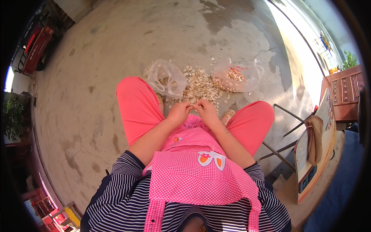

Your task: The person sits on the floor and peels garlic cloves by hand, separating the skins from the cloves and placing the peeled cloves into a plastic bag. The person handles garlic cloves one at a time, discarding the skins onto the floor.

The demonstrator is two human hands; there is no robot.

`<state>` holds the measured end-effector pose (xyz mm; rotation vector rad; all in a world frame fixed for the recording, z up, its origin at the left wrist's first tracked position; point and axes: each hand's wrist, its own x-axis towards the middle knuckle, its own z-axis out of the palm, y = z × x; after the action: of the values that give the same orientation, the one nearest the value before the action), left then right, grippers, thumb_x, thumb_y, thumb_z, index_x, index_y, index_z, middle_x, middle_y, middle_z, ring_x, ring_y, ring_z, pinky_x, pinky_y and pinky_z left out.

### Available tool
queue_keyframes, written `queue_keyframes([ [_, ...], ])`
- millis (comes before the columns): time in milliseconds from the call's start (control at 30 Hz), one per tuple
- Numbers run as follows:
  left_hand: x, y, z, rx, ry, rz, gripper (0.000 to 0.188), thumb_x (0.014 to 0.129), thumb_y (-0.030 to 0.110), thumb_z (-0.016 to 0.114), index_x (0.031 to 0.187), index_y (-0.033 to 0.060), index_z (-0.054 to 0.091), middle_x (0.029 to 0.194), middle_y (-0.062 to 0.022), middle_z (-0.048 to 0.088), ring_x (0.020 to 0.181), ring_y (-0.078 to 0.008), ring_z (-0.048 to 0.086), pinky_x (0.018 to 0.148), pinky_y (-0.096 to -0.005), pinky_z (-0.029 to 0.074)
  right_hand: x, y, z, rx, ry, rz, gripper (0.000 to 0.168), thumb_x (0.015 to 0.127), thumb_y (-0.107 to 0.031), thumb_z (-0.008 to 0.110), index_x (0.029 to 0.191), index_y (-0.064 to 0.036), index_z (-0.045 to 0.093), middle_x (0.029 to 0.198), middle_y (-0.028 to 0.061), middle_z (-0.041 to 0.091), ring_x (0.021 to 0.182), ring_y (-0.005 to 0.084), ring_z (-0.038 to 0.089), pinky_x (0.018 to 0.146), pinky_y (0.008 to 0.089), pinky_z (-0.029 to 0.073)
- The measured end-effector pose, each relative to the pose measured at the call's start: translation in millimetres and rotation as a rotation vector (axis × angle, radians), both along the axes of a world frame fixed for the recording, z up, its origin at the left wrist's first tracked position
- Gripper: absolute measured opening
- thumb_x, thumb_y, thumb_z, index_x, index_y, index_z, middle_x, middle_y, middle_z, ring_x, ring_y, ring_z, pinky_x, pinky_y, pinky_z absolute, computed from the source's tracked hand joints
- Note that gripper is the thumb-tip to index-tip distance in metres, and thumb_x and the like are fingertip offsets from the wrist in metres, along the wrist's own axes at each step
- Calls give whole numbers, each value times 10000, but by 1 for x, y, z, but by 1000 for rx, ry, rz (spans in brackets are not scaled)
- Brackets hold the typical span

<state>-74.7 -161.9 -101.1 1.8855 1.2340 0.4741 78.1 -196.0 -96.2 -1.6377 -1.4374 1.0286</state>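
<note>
My left hand [180, 112] and my right hand [205, 111] meet at the fingertips above my lap, over the edge of a pink checked apron [191, 162]. Whatever lies between the fingers is too small to make out. Just beyond them a heap of empty peanut shells [200, 84] covers the floor. A clear plastic bag [166, 78] with its mouth open stands left of the heap, holding what look like unshelled peanuts. Another plastic bag [252, 78], with shelled peanut kernels [235, 74] in it, lies to the right.
A small folding table [301, 162] with a brown cloth [314, 139] on it stands at the right, beside a reddish wooden piece of furniture [343, 92]. A red vehicle [37, 50] is at the far left. Loose shells lie scattered on the concrete floor [121, 43].
</note>
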Motion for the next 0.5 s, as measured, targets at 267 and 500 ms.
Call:
queue_keyframes([
  [267, 1, 4, -5, -610, -243, 63, 215, 879, 210, 503, 809, 28, 593, 688, -34, 590, 532, -96, 489, 469, -256, 397, 1, -1, 1, 286, -286, 154, 83, 786, -74, 542, 827, -8, 573, 826, 172, 555, 775, 350, 542, 675, 394, 443],
  [500, 3, 2, 5, -803, -407, 157, 238, 923, 237, 437, 866, 49, 572, 670, -7, 544, 475, -64, 413, 404, -210, 328, -2, -2, 2, 237, -161, 128, 109, 799, -76, 525, 857, 1, 577, 809, 170, 566, 747, 328, 554, 658, 377, 448],
])
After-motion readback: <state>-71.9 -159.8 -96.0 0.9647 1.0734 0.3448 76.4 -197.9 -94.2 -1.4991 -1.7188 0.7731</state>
